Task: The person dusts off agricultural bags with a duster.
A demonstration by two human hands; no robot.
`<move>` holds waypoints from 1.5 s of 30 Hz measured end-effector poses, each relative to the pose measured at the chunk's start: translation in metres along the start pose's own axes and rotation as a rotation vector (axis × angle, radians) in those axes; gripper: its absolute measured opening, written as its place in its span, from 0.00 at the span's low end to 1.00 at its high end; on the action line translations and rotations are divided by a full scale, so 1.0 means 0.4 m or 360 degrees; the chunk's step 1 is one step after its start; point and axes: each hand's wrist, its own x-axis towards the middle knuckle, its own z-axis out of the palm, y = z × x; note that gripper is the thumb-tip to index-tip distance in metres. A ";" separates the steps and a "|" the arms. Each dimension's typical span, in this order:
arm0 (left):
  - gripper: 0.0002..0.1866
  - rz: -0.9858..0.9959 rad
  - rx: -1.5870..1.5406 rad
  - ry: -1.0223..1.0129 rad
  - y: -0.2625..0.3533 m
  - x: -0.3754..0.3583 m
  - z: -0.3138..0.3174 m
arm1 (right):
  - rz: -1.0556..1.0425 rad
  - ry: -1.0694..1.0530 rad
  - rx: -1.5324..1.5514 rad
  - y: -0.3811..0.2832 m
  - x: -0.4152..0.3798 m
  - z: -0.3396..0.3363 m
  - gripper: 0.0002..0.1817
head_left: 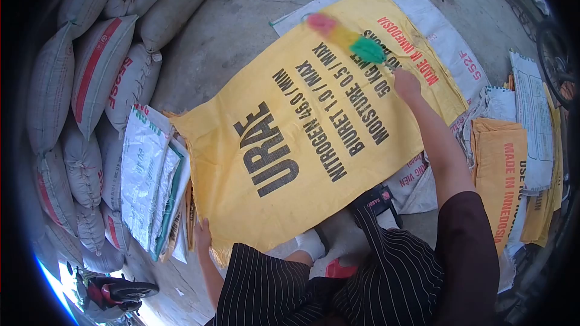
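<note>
A large yellow sack (pixel 290 108) printed "URAE" lies flat across the middle. My right hand (pixel 406 83) is closed on the handle of a duster (pixel 344 37) with pink, yellow and green fluff, blurred over the sack's upper part. At the sack's lower left edge, my left hand (pixel 203 234) touches the yellow material; its fingers are partly seen, and whether they grip the edge is unclear. Beneath the yellow sack, a white sack (pixel 447 30) shows at the top and right.
Filled sacks (pixel 90 78) are piled at the left. Folded white sacks (pixel 144 175) stand beside the yellow sack. Folded orange sacks (pixel 498 175) are at the right, near a bicycle wheel (pixel 553 63). A motorbike (pixel 115 293) is at the lower left.
</note>
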 end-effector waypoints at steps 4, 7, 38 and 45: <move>0.18 0.0033 -0.0147 -0.0070 -0.080 0.028 0.008 | 0.1160 0.0154 0.0276 0.171 0.083 -0.120 0.16; 0.16 -0.0191 -0.0073 -0.0407 -0.033 0.048 -0.028 | 0.0798 0.0167 -0.0043 0.230 0.045 -0.182 0.18; 0.05 0.2550 -0.0462 0.1311 0.884 -0.163 -0.238 | -0.0464 -0.0781 0.1635 -0.265 0.173 -0.346 0.21; 0.10 0.2026 -0.0887 0.1231 0.521 -0.034 -0.291 | -0.0642 -0.0179 0.2013 -0.014 0.322 -0.308 0.25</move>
